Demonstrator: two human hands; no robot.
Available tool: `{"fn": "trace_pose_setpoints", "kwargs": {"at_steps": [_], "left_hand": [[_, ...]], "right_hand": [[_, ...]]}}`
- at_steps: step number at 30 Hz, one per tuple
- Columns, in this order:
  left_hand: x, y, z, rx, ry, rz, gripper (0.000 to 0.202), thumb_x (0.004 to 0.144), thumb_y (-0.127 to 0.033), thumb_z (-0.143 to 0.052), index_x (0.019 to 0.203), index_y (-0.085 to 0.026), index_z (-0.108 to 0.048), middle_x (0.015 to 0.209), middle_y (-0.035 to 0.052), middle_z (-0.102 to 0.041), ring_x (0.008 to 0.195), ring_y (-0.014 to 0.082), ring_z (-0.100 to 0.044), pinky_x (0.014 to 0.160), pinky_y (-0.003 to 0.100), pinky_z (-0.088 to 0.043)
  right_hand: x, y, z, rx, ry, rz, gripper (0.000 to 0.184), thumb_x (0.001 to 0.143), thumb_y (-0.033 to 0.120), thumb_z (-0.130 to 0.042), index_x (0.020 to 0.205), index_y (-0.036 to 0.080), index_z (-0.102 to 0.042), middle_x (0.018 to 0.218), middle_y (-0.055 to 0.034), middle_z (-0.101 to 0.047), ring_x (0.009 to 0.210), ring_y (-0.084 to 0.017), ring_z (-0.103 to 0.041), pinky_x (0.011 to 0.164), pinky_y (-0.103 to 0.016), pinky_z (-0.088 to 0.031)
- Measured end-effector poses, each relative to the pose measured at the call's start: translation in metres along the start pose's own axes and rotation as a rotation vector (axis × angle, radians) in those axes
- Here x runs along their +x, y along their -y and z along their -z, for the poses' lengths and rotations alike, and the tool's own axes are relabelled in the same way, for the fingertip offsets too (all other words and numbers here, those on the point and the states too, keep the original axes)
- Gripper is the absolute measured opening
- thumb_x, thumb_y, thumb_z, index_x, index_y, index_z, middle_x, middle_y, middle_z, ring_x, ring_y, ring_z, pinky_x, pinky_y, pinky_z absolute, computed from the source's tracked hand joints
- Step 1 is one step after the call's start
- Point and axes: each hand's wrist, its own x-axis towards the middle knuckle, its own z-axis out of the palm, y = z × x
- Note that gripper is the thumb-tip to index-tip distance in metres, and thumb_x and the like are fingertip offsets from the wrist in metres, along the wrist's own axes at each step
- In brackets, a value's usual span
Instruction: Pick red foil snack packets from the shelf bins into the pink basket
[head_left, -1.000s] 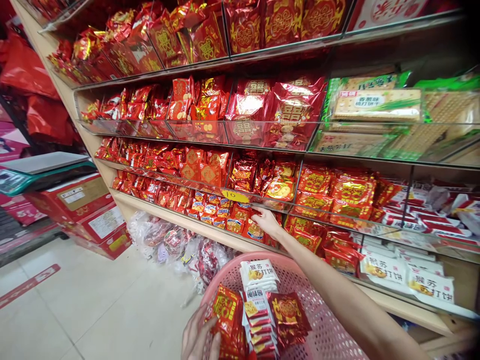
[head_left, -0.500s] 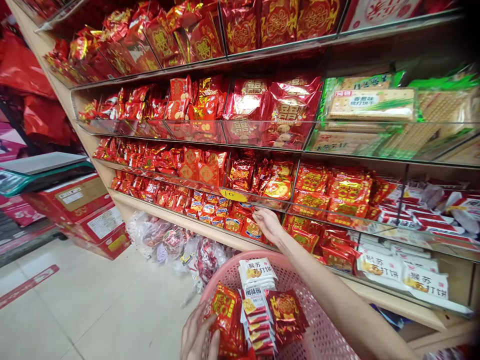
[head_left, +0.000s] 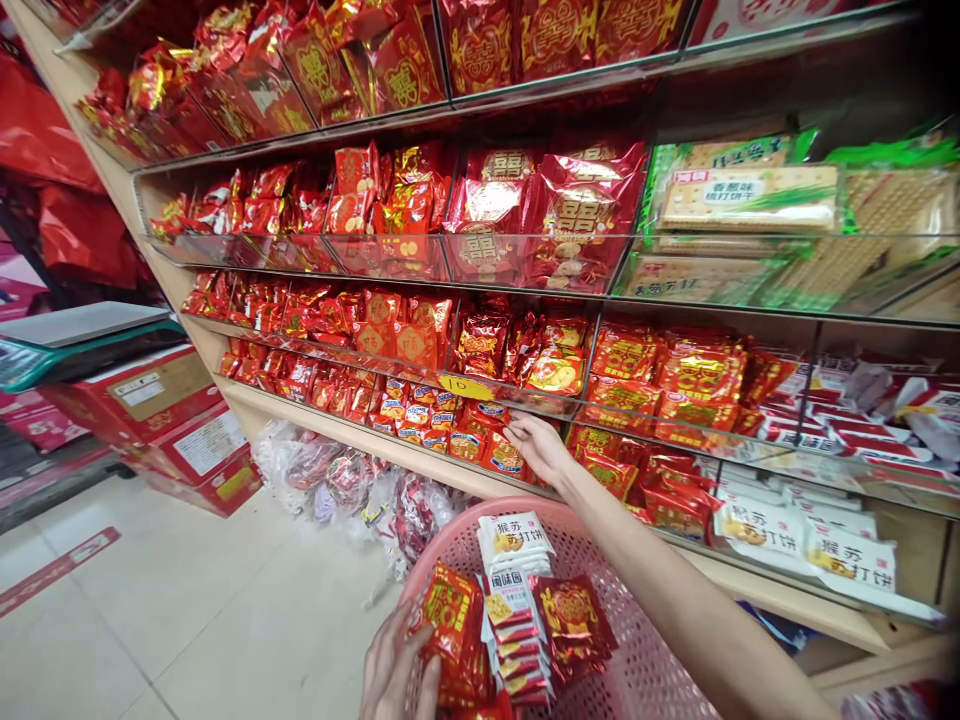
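Note:
My right hand reaches into the lowest shelf bay, its fingers stretched toward red snack packets with a blue-edged oval label. The fingertips are at the packets' edge, and nothing shows held in them. Down at the left side of a pink perforated plastic basket, my left hand is curled over the rim. Inside the basket stand rows of small packs: red-and-gold packets by the left hand, white cracker packets and white-and-red packets in the middle, dark red packets at right.
Tiered shelves with clear dividers hold red packets and green-edged crackers. A yellow price tag hangs above the right hand. Plastic bags lie on the floor below. Red cartons with a scale stand at left.
My right hand stays at the same bay, its fingers slightly more extended. My left hand and the basket hold their places; the view shifts only slightly.

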Motion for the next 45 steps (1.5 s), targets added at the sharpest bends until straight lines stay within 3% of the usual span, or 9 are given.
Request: {"fn": "trace_pose_setpoints", "kwargs": {"at_steps": [9, 16, 22, 25, 28, 34, 45], "left_hand": [[0.001, -0.001, 0.000, -0.003, -0.019, -0.029, 0.023, 0.085, -0.034, -0.050, 0.099, -0.025, -0.065, 0.125, 0.0086, -0.057, 0.118, 0.0266, -0.049, 0.093, 0.044, -0.047], [0.000, 0.001, 0.001, 0.001, -0.001, -0.025, 0.024, 0.085, -0.033, -0.050, 0.101, -0.026, -0.065, 0.125, 0.0089, -0.056, 0.120, 0.0269, -0.048, 0.093, 0.045, -0.047], [0.000, 0.001, 0.004, 0.023, 0.028, -0.035, 0.024, 0.085, -0.033, -0.050, 0.103, -0.025, -0.064, 0.128, 0.0097, -0.054, 0.120, 0.0273, -0.048, 0.093, 0.046, -0.048], [0.001, 0.006, 0.008, 0.082, 0.098, -0.089, 0.025, 0.084, -0.030, -0.052, 0.107, -0.025, -0.063, 0.129, 0.0099, -0.053, 0.120, 0.0266, -0.048, 0.093, 0.045, -0.049], [0.002, 0.011, 0.011, 0.150, 0.152, -0.164, 0.028, 0.083, -0.028, -0.055, 0.111, -0.026, -0.060, 0.130, 0.0094, -0.052, 0.120, 0.0252, -0.049, 0.091, 0.042, -0.052], [0.004, 0.015, 0.011, 0.198, 0.153, -0.209, 0.031, 0.082, -0.027, -0.056, 0.113, -0.027, -0.059, 0.129, 0.0095, -0.053, 0.119, 0.0254, -0.050, 0.090, 0.043, -0.053], [0.004, 0.011, 0.012, 0.141, 0.178, -0.125, 0.029, 0.081, -0.030, -0.056, 0.109, -0.026, -0.063, 0.128, 0.0095, -0.055, 0.119, 0.0275, -0.050, 0.090, 0.045, -0.052]], "right_hand": [[0.004, 0.005, 0.000, -0.018, -0.004, -0.015, 0.016, 0.053, 0.011, -0.071, 0.062, 0.020, -0.060, 0.070, 0.0038, -0.063, 0.070, -0.009, -0.056, 0.078, -0.025, -0.048], [0.002, 0.007, -0.004, 0.120, -0.001, -0.034, 0.015, 0.060, 0.010, -0.067, 0.060, 0.020, -0.056, 0.066, 0.0035, -0.060, 0.067, -0.010, -0.057, 0.085, -0.031, -0.051], [-0.012, 0.010, -0.004, 0.216, -0.002, -0.056, 0.009, 0.067, 0.013, -0.062, 0.066, 0.021, -0.059, 0.076, -0.0006, -0.063, 0.082, -0.015, -0.061, 0.092, -0.037, -0.052], [-0.027, 0.010, 0.002, 0.223, 0.032, -0.081, 0.010, 0.068, 0.013, -0.062, 0.075, 0.020, -0.064, 0.085, -0.0036, -0.065, 0.094, -0.019, -0.061, 0.095, -0.039, -0.050], [-0.043, 0.009, 0.013, 0.201, 0.062, -0.093, 0.014, 0.068, 0.014, -0.064, 0.081, 0.019, -0.066, 0.093, -0.0050, -0.067, 0.102, -0.021, -0.059, 0.096, -0.041, -0.051], [-0.062, 0.008, 0.029, 0.142, 0.057, -0.102, 0.012, 0.066, 0.021, -0.072, 0.078, 0.020, -0.068, 0.099, -0.0048, -0.067, 0.100, -0.022, -0.060, 0.092, -0.044, -0.053], [-0.070, 0.011, 0.022, -0.033, 0.033, 0.001, 0.023, 0.061, 0.021, -0.075, 0.084, 0.022, -0.070, 0.102, -0.0021, -0.068, 0.096, -0.015, -0.061, 0.095, -0.031, -0.048]]}}
